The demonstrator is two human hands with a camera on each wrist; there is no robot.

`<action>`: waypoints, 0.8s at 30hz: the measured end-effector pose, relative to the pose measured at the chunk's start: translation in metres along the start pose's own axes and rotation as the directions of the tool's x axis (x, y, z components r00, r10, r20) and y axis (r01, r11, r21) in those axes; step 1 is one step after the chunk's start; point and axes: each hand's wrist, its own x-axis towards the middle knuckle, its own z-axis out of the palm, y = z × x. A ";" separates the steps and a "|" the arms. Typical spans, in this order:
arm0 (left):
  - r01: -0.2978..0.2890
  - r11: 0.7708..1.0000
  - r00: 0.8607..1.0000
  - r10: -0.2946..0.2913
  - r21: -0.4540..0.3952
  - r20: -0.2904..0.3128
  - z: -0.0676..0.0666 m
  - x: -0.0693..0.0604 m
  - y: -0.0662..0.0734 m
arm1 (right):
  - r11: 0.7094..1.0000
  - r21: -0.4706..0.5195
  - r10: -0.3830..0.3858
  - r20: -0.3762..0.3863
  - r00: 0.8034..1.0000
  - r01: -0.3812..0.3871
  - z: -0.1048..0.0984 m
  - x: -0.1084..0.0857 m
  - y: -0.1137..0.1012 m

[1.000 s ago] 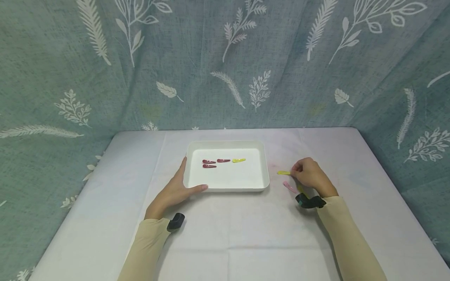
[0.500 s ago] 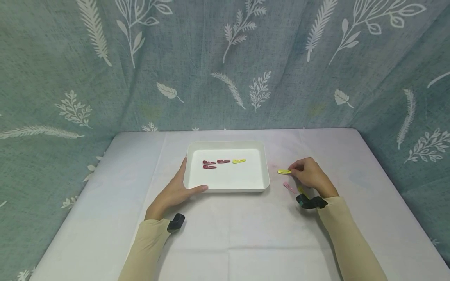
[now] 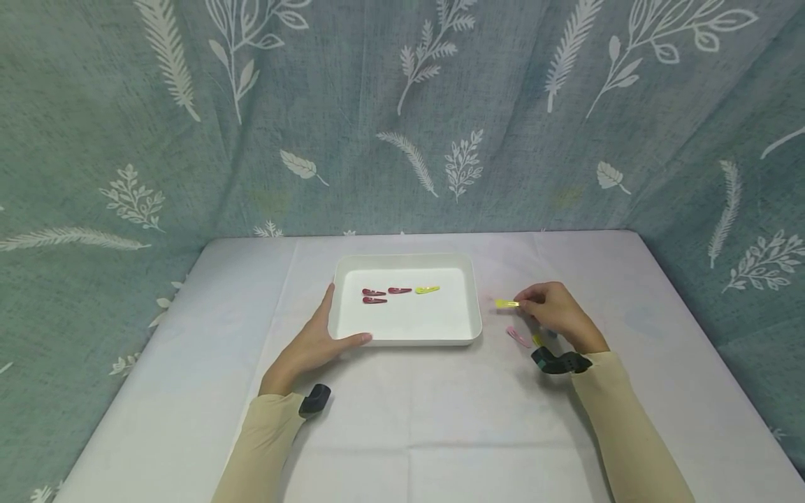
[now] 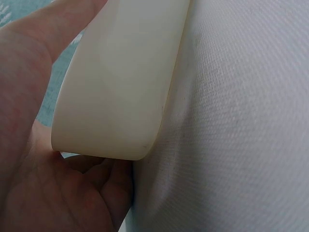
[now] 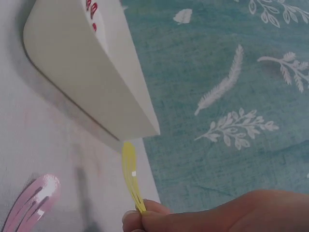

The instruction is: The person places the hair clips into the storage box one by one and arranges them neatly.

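Observation:
A white tray (image 3: 405,335) holds three dark red hair clips (image 3: 374,301) and a yellow clip (image 3: 428,290). My left hand (image 3: 311,346) grips the tray's near left corner, thumb along the front wall; the left wrist view shows the hand (image 4: 58,193) around the tray wall (image 4: 116,87). Right of the tray, my right hand (image 3: 556,314) pinches the narrow end of another yellow clip (image 3: 506,304). In the right wrist view that clip (image 5: 129,169) points away from the thumb and finger of my hand (image 5: 222,212), above the cloth.
A pink clip (image 3: 518,337) lies on the white cloth (image 3: 409,419) below my right hand. Part of another yellow clip (image 3: 538,340) shows beside it, partly hidden by the hand and wrist camera (image 3: 560,362). A patterned teal curtain (image 3: 352,161) hangs behind the table.
The pinched yellow clip has risen slightly and turned a little in my right fingers. My left hand has kept its grip on the tray.

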 end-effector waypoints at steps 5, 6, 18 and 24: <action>-0.001 1.000 1.000 0.001 -0.010 -0.001 0.000 -0.001 0.000 | 0.998 0.065 -0.011 0.015 1.000 0.010 -0.001 -0.001 0.000; -0.003 1.000 1.000 0.003 -0.015 0.000 0.000 -0.001 0.000 | 0.997 0.073 -0.019 0.020 1.000 0.018 -0.001 -0.002 0.000; -0.005 1.000 1.000 0.005 -0.024 -0.002 0.000 -0.001 0.000 | 0.985 0.173 -0.025 0.060 0.998 0.014 -0.001 -0.004 -0.007; -0.011 1.000 1.000 0.011 -0.015 -0.008 0.000 -0.002 0.001 | 0.970 0.240 -0.054 0.092 0.994 0.030 -0.003 -0.007 -0.011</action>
